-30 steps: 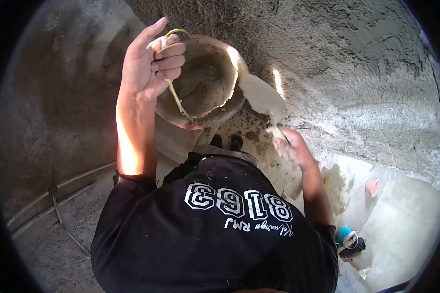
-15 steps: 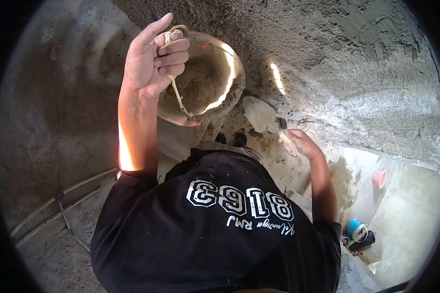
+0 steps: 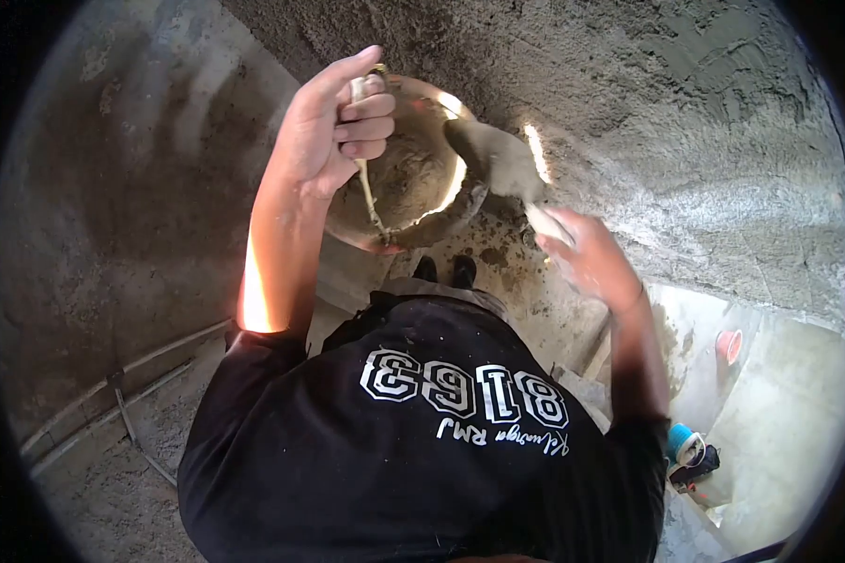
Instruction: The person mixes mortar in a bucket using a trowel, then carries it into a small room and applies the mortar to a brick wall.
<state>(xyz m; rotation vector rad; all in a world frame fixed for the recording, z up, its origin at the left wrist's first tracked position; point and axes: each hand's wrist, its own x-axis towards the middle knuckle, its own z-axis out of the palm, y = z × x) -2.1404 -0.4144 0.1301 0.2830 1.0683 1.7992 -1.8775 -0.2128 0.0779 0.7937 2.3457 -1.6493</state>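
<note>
My left hand (image 3: 352, 122) is closed round the pale rope handle (image 3: 371, 199) of a round bucket (image 3: 355, 225). Wet mortar (image 3: 406, 167) coats the inside of the bucket, and part of it is hidden behind my fingers. In my right hand (image 3: 591, 258) is a trowel with a light-coloured handle (image 3: 546, 225). Its broad grey blade (image 3: 505, 161) points up and left, overlapping the bucket's right rim in this view, close to the plastered wall.
A rough, freshly plastered wall (image 3: 667, 141) rises ahead and to the right. On the left stands a smooth grey wall (image 3: 131, 206) with pipes (image 3: 174, 347) low beside it. At lower right are a blue container (image 3: 683, 441) and a small pink cup (image 3: 729, 345). Mortar splashes mark the floor (image 3: 507, 258).
My right hand has raised the trowel up and left, from beside the bucket to its right rim. My left hand and the bucket have shifted slightly right.
</note>
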